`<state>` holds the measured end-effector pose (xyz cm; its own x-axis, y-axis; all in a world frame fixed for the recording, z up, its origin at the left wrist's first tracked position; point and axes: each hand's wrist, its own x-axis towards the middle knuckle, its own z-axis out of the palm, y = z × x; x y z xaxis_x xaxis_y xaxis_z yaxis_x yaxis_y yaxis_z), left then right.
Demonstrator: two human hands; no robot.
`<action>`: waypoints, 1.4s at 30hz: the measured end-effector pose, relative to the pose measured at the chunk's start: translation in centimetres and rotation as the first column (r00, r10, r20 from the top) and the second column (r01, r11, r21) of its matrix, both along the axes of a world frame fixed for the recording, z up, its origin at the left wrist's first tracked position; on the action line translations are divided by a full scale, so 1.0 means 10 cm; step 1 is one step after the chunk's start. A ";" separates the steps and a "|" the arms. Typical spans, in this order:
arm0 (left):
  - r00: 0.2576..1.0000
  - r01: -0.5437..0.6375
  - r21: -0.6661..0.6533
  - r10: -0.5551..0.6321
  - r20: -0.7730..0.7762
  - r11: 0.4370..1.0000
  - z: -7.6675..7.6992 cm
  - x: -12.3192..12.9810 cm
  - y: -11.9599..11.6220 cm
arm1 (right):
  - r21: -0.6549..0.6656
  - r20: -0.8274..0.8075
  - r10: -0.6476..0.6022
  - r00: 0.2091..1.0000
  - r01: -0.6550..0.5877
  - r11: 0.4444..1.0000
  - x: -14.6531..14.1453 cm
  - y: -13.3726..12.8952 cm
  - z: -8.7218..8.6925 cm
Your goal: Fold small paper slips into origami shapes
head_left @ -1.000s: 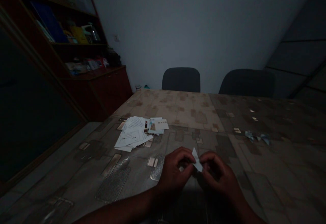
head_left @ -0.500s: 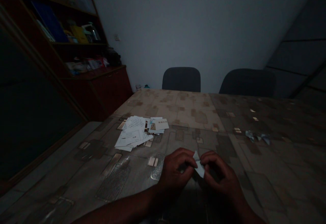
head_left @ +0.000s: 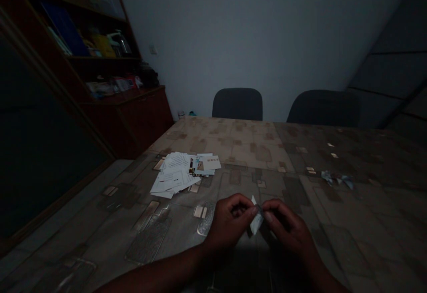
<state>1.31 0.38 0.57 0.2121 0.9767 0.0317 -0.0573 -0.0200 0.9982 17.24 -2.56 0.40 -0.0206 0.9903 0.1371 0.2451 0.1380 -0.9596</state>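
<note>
A small folded piece of white paper [head_left: 256, 223] is held over the near part of the table. My left hand [head_left: 231, 218] pinches its left side between thumb and fingers. From the other side, my right hand [head_left: 286, 225] has its thumb and forefinger closed at the paper's right edge. The fold's exact shape is hard to make out in the dim light. Beyond my left hand lies a loose pile of white paper sheets [head_left: 176, 175], some printed or written on. Off to the right sit a few small folded paper pieces [head_left: 336, 178].
A patterned cloth covers the table [head_left: 253, 142]. Two dark chairs [head_left: 237, 104] stand at its far side against a pale wall. On the left is a red-brown cabinet [head_left: 143, 115] with shelves of household things.
The folded paper has turned and tipped between my fingers, its lower point now further left. My right fingers have shifted slightly left. The paper pile and the pieces on the right have not moved.
</note>
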 end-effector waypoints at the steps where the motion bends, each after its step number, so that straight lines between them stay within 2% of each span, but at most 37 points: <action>1: 1.000 0.002 -0.028 -0.001 0.017 1.000 -0.01 0.01 0.00 | -0.023 -0.026 -0.009 1.000 0.008 1.000 -0.01 0.00 0.01; 6: 0.999 0.028 -0.061 -0.025 0.047 0.998 0.02 0.01 0.01 | -0.099 -0.163 -0.042 0.986 0.026 0.995 -0.04 0.02 0.03; 10: 0.999 0.038 -0.075 -0.036 0.032 0.996 0.07 0.01 0.01 | -0.105 -0.182 -0.074 0.981 0.055 0.993 -0.05 0.04 0.03; 13: 0.997 0.073 -0.071 -0.070 0.040 0.995 0.06 0.02 0.00 | -0.112 -0.186 -0.079 0.979 0.059 0.992 -0.07 0.04 0.02; 21: 0.996 0.085 -0.086 -0.085 0.003 0.993 0.02 0.03 0.00 | -0.090 -0.120 -0.077 0.990 0.067 0.994 -0.04 0.05 -0.01; 27: 0.996 0.081 -0.093 -0.084 -0.025 0.992 0.09 0.02 -0.03 | -0.090 -0.078 0.014 0.997 -0.021 0.996 0.01 0.05 -0.02; 31: 0.995 0.085 -0.093 -0.090 -0.051 0.992 0.09 0.02 -0.03 | -0.046 -0.019 -0.026 0.999 0.025 0.999 0.01 0.05 0.01; 37: 0.991 0.111 -0.075 -0.115 -0.062 0.991 -0.01 0.02 0.01 | -0.049 0.006 -0.069 0.998 0.069 0.996 -0.01 0.05 0.00; 42: 0.987 0.130 -0.077 -0.137 -0.082 0.988 -0.02 0.02 0.02 | -0.022 0.030 -0.058 0.998 0.059 0.998 -0.01 0.06 0.00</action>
